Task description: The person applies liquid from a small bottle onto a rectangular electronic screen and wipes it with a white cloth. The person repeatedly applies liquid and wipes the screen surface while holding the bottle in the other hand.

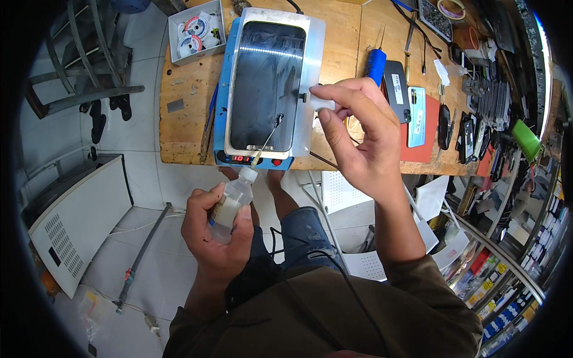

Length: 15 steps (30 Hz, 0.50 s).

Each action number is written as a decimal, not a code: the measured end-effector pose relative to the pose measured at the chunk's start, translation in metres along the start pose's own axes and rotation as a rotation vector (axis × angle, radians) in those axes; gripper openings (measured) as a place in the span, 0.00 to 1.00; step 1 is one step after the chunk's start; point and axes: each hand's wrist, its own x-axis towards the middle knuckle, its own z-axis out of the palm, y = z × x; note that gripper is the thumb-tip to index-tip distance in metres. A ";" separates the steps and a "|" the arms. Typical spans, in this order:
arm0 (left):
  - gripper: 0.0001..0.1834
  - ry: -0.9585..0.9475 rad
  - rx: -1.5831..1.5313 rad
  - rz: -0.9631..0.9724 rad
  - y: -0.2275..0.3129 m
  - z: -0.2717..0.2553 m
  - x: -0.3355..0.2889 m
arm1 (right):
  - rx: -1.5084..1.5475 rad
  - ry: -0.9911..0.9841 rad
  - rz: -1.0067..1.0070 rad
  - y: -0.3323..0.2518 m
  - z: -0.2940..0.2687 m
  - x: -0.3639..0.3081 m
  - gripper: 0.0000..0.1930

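Note:
My left hand (218, 230) is closed around a small clear plastic bottle (237, 194) with a white top and a thin needle nozzle. The bottle tilts up toward a dark phone screen (265, 89). The needle reaches over the screen's lower right part, near a small wet black spot (279, 119). Under the screen is a blue heating plate (221, 119) with a lit red display at its front. My right hand (364, 131) is at the plate's right edge, its thumb and fingers closed on a small white piece (322, 104), partly hidden. A small dark tab (302, 97) sticks out at the screen's right edge.
A white box (197, 53) with round spools stands left of the plate. Right of my right hand lie a blue-handled pointed tool (375, 64), a dark phone (396, 89) and a light blue phone (416, 119) on a reddish mat. Racks of parts (495, 107) crowd the far right.

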 end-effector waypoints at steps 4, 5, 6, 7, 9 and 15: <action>0.24 -0.009 -0.004 0.028 -0.003 -0.002 0.000 | -0.043 -0.043 -0.061 0.002 -0.002 0.002 0.16; 0.24 -0.005 -0.011 0.011 -0.003 -0.002 -0.001 | -0.035 -0.038 -0.061 0.002 0.000 0.002 0.16; 0.25 -0.001 -0.015 -0.004 -0.002 -0.003 -0.002 | -0.026 -0.031 -0.061 0.002 0.003 0.002 0.16; 0.25 0.002 -0.019 -0.019 -0.002 -0.003 -0.002 | -0.017 -0.024 -0.061 0.001 0.006 0.002 0.17; 0.27 0.085 -0.050 -0.062 -0.003 0.001 -0.004 | -0.024 -0.016 -0.093 -0.004 0.009 0.004 0.18; 0.29 0.182 -0.382 -0.358 -0.011 0.007 0.033 | -0.133 -0.163 -0.156 -0.019 0.015 -0.008 0.16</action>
